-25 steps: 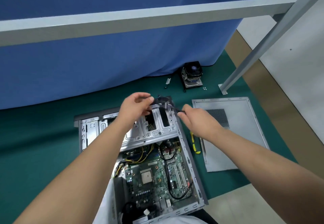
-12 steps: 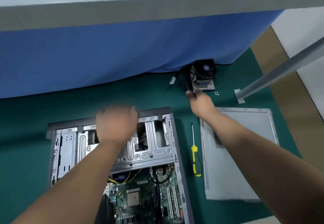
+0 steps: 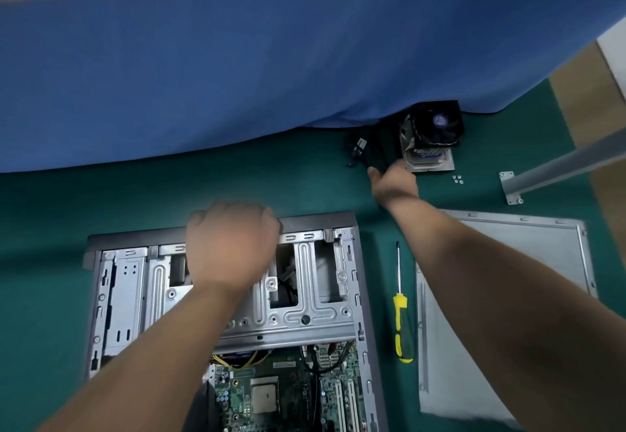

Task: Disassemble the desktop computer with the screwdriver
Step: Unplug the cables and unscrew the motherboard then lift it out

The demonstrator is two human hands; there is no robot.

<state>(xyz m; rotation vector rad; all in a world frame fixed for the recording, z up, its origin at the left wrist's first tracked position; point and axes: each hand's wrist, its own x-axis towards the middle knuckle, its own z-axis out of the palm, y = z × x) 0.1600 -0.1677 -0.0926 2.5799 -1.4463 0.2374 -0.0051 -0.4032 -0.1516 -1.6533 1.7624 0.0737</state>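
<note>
Desktop computer case (image 3: 216, 296): open, side uppermost, flat on green mat (image 3: 44, 228); landmark for all entries below.
Drive cage (image 3: 298, 320): silver stamped metal, far half of case interior.
Motherboard (image 3: 288, 394): green, near half of case, processor socket exposed; yellow cables at its far edge, under the cage.
Left hand (image 3: 230, 245): over far edge of case, back of hand up, blurred; fingers curled down over the far rim and cage; whether gripping anything cannot be told.
Right hand (image 3: 394, 182): beyond far right corner of case, well apart from it, reaching to a black part (image 3: 374, 150) on the mat; fingers hidden behind the hand, grip cannot be told.
Screwdriver (image 3: 401, 316): yellow and black handle, just right of case, parallel to its right wall, tip pointing away; flat on mat, untouched.
Side panel (image 3: 528, 252): grey metal, right of screwdriver, flat on mat, partly under right forearm.
Cooler with fan (image 3: 432, 133): beyond case, far right, against blue curtain (image 3: 237, 76), just beside right hand.
Small screws (image 3: 458, 179): cluster on mat, right of cooler.
Grey frame leg (image 3: 562, 164): far right of case, foot plate on mat.
</note>
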